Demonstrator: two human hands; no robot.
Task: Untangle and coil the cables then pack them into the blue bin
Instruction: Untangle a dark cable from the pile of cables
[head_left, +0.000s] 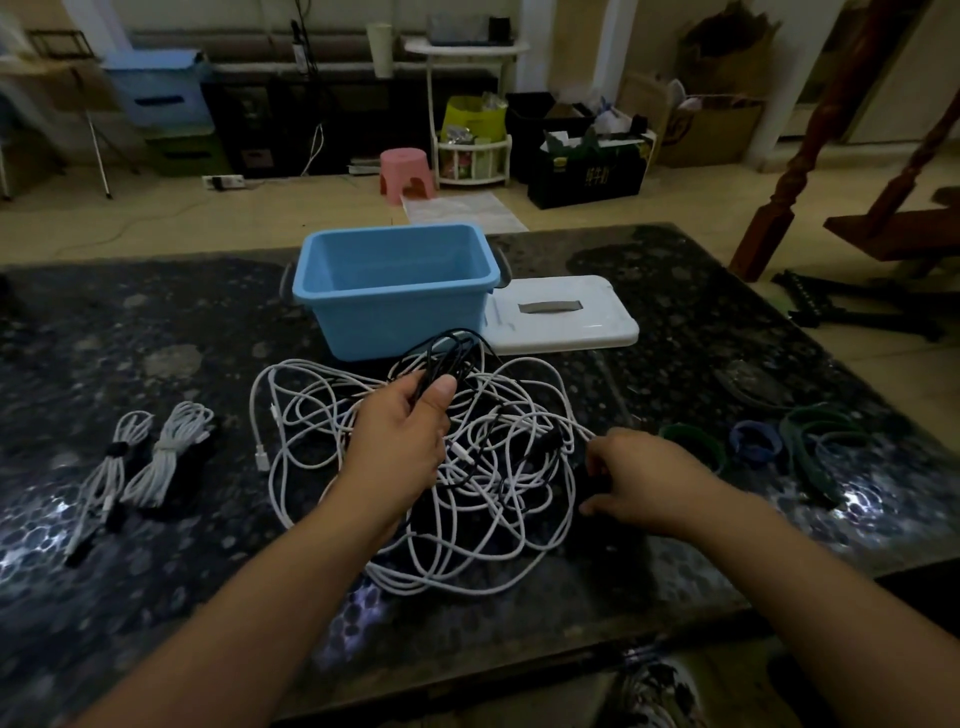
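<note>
Dark speckled stone makes up the broad desk (156, 338), glossy enough to throw back pale patches of light near its front corners. Toward its far side stands an open rectangular blue plastic bin (395, 291) with grey handles at its ends, and nothing shows inside it. Just beside the bin, on the right and touching its base, a flat white plastic lid (563, 317) with a grey handle recess lies face up. In front of the bin sprawls a big loose tangle of white cables (467, 493), loops crossing over one another, with thinner black cable (452, 353) threaded through and rising in an arc near the bin's front wall. The person's left hand (400, 431) is lifted above the middle of the heap, its fingers (441, 389) and thumb curled round a bunch of the black cable. The right hand (639, 478) sits low at the right edge of the tangle, fingers bent and pinching a white strand that runs back into the pile. Well to the left of the heap lie two bundled white cables (140, 462), already coiled and side by side, one cinched with a dark tie. Off to the right, near the right hand, a few green and blue strap loops (753, 441) rest on the stone.
</note>
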